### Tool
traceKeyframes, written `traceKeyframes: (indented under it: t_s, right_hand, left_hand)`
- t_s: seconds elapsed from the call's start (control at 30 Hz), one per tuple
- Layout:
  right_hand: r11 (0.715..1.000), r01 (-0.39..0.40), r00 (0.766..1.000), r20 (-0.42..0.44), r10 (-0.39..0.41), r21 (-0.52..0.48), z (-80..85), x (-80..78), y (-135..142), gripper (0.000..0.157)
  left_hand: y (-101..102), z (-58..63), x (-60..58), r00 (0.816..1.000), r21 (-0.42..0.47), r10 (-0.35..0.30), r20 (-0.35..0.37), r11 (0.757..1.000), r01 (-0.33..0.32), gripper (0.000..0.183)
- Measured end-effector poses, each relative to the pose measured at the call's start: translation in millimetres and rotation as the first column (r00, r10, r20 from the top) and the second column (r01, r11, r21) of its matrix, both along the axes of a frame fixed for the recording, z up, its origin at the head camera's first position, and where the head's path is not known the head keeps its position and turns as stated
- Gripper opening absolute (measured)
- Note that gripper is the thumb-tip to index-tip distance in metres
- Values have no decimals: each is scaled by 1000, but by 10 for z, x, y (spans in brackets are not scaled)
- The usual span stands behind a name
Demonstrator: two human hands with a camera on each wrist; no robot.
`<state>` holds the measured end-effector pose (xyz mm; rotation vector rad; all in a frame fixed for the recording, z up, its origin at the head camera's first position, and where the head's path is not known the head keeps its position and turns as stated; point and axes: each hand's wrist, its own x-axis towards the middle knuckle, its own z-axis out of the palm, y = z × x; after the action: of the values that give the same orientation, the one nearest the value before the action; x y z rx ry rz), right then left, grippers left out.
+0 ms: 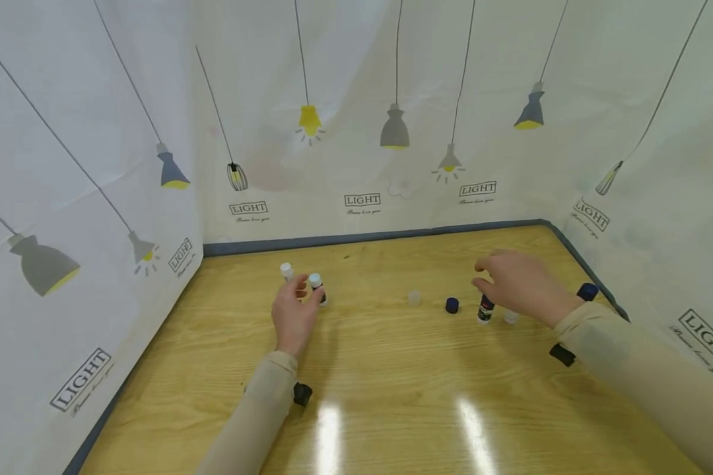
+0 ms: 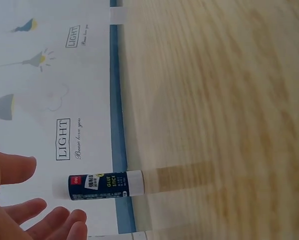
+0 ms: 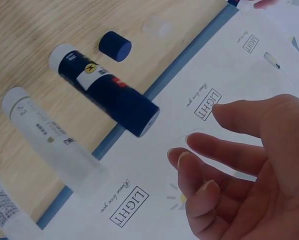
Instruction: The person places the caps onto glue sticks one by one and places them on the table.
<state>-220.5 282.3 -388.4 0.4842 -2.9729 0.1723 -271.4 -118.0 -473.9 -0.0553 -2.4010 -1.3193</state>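
My left hand [image 1: 297, 313] is beside a navy-labelled glue stick [image 2: 102, 186] that stands upright with a pale translucent cap. In the left wrist view its thumb and fingers are spread and apart from the stick. A white tube [image 1: 286, 271] stands just behind that hand. Over on the right, my right hand [image 1: 519, 284] hovers above a glue stick with a dark blue cap [image 3: 107, 90], fingers loosely bent and holding nothing. Next to this one stands a whitish translucent glue stick [image 3: 52, 137]. Another pale tube [image 3: 7, 210] shows at the right wrist view's lower left.
A loose dark blue cap [image 1: 452, 305] and a translucent cap [image 1: 414, 298] lie on the wooden table [image 1: 380, 369] between the hands. Another dark blue cap top [image 1: 587, 291] shows behind the right wrist. Lamp-printed white sheeting [image 1: 362, 171] walls the table's back and sides.
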Motion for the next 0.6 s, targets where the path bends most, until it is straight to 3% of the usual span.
traceKeyframes:
  t_s: [0.23, 0.6]
  right_hand:
    - [1000, -12, 1000, -21, 12, -7, 19, 17, -114, 29]
    - [999, -18, 999, -49, 17, -37, 42, 106, -186, 27]
  left_hand:
    - [3, -86, -126, 997, 30, 36, 65, 999, -38, 47]
    - [9, -190, -260, 992, 80, -7, 123, 997, -3, 45]
